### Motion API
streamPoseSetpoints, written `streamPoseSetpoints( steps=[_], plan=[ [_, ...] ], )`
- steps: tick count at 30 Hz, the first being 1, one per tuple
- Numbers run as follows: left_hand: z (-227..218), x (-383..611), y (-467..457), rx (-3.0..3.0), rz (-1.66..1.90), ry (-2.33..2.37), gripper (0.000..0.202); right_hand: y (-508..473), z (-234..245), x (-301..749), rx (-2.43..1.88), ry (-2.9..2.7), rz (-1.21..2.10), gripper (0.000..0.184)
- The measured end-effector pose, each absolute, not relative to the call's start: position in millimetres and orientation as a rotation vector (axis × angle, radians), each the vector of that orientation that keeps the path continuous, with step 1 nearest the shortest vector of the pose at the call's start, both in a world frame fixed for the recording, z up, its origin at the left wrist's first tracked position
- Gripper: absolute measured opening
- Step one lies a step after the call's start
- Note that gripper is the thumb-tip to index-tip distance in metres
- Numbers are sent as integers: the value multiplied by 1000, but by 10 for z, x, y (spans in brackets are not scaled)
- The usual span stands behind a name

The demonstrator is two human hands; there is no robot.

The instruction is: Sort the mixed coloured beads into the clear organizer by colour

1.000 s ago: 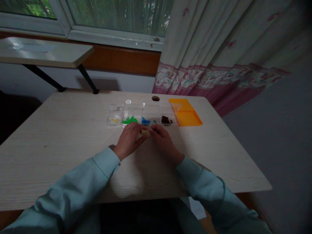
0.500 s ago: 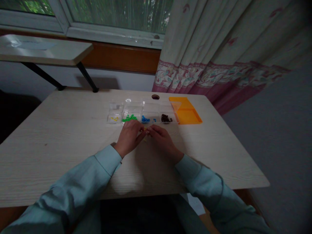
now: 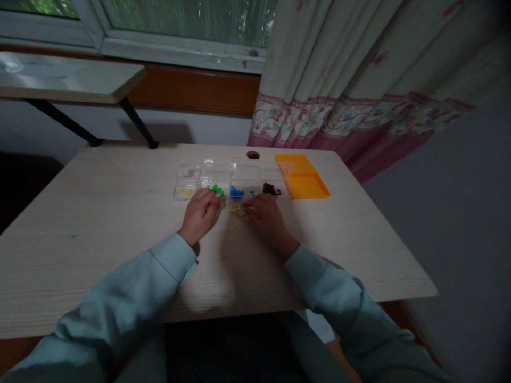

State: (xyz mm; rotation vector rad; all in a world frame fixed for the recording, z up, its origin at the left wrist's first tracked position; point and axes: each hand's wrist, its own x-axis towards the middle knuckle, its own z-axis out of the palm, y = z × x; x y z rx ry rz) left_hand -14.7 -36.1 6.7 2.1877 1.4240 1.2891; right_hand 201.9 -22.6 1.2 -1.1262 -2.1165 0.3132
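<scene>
My left hand (image 3: 202,211) is closed, thumb against the fingers, in front of the green pieces; whatever it pinches is too small to name. Between my hands a small pile of yellow pieces (image 3: 236,210) lies on the table. My right hand (image 3: 265,219) touches the right side of that pile, fingertips pressed together, and what is in them cannot be made out. Behind the hands stands a clear compartment box (image 3: 187,182). Its front compartments hold a few yellow pieces (image 3: 186,192), green pieces (image 3: 216,189), blue pieces (image 3: 237,192) and dark brown pieces (image 3: 271,189).
An orange tray (image 3: 307,185) lies at the right end of the clear box, partly under its edge. A round hole (image 3: 253,155) is cut near the back of the wooden table (image 3: 128,239). A raised shelf (image 3: 75,80) stands at the left, and a curtain (image 3: 311,106) hangs behind.
My left hand has moved left, away from my right hand, to the green pieces. The yellow pile between them now shows. My right hand has stayed nearly in place.
</scene>
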Motion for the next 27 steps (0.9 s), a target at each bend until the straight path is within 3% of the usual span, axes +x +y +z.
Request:
streamPoseSetpoints(
  steps=[5, 27],
  plan=[
    [22, -177, -335, 2059, 1329, 1403, 39, -242, 2, 2014, -1158, -2258, 211, 8],
    [25, -134, -347, 2029, 1329, 1398, 41, -281, -5, 1979, -1223, -2382, 151, 17]
  ],
)
